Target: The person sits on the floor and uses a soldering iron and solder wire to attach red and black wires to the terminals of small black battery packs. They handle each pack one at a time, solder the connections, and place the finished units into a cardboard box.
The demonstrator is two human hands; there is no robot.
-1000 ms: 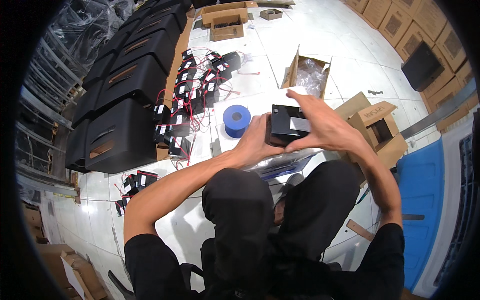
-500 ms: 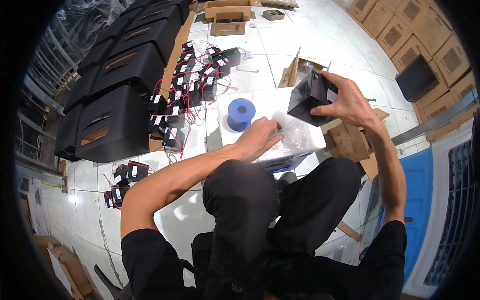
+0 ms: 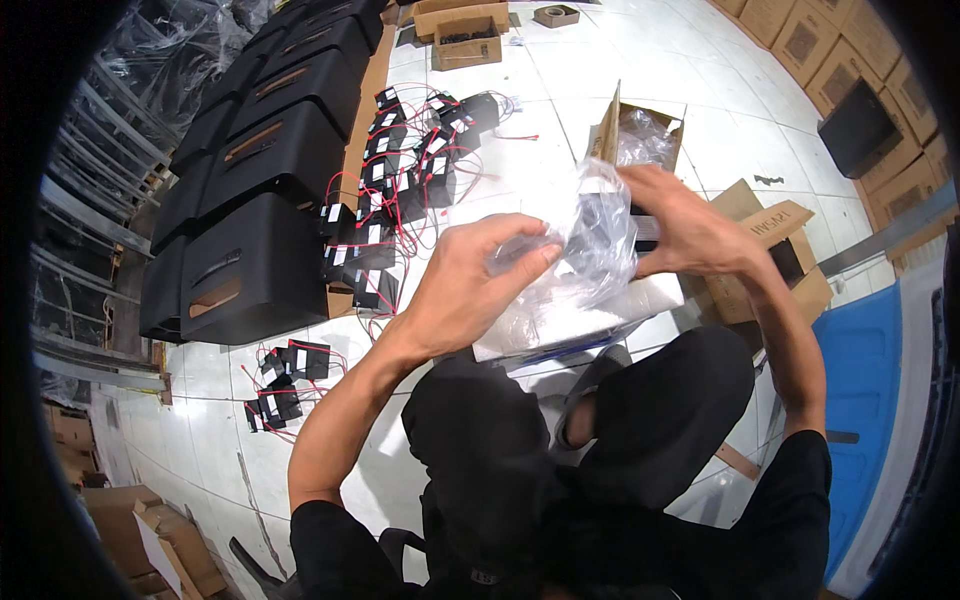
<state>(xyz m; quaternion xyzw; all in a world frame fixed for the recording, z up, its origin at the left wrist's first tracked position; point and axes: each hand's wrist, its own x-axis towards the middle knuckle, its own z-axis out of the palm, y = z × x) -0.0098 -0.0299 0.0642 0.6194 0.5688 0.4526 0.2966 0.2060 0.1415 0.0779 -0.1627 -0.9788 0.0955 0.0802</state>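
A black block-shaped battery (image 3: 647, 232) with a pale label is gripped in my right hand (image 3: 695, 228), above a white block (image 3: 560, 330) in front of my knees. A clear plastic bag (image 3: 604, 245) covers the battery's left side, though how far it reaches round is hidden. My left hand (image 3: 470, 280) pinches the bag's loose film between thumb and fingers, to the left of the battery. The blue spool seen earlier on the white block is hidden behind my left hand and the film.
Several black batteries with red wires (image 3: 400, 180) lie on the floor to the left, beside large black casings (image 3: 265, 270). A smaller wired cluster (image 3: 285, 380) is nearer. Open cartons (image 3: 645, 150) stand beyond and right of the block, and a blue panel (image 3: 865, 400) is far right.
My left hand has lifted the plastic film off the white block. The battery has moved slightly left and the bag now lies over part of it. The view has shifted a little.
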